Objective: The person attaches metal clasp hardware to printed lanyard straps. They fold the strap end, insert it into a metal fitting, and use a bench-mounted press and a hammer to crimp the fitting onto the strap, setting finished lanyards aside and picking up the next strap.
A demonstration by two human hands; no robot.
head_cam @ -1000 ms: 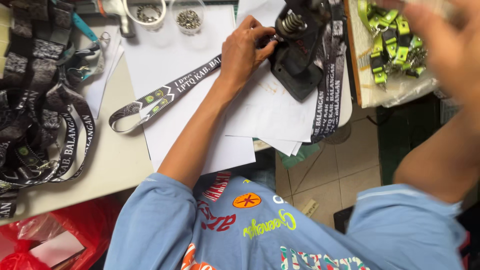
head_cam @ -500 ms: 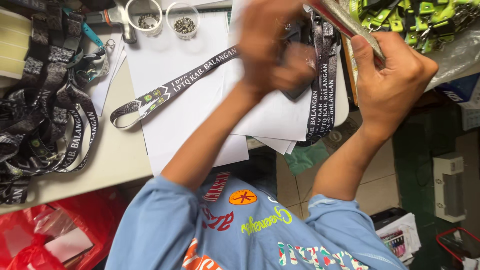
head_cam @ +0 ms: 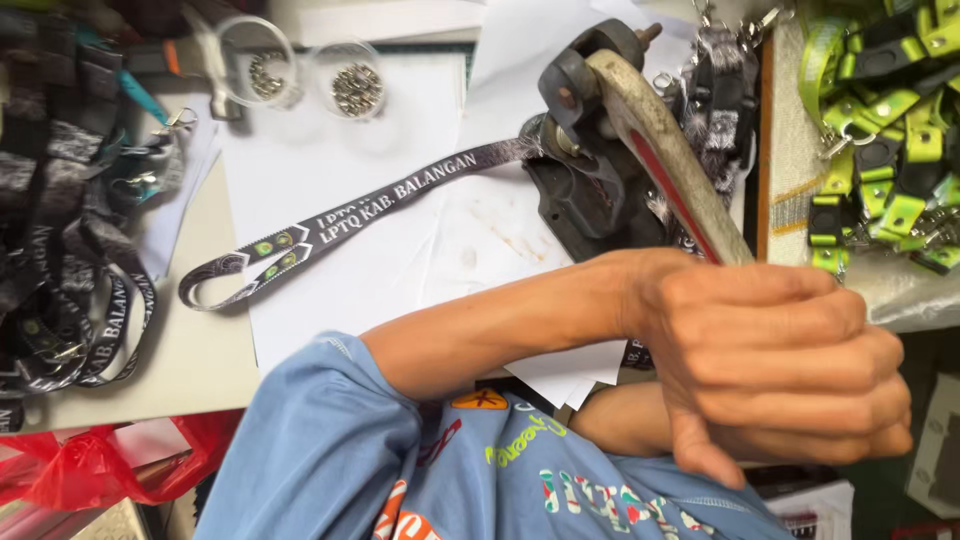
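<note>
Gripping the press lever (head_cam: 660, 150) at its free end, the left hand (head_cam: 780, 370) wraps its fingers tight round it — seemingly rigid, heavy, worn-smooth metal — right hand hidden.

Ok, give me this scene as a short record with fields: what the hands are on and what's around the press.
left hand: closed around the lever handle of the hand press
right hand: hidden behind the left; only its forearm shows
dark lanyard: flat on white paper, one end at the press
clear cups: two, holding small metal rings
left edge: pile of dark lanyards
right edge: green lanyards
</note>
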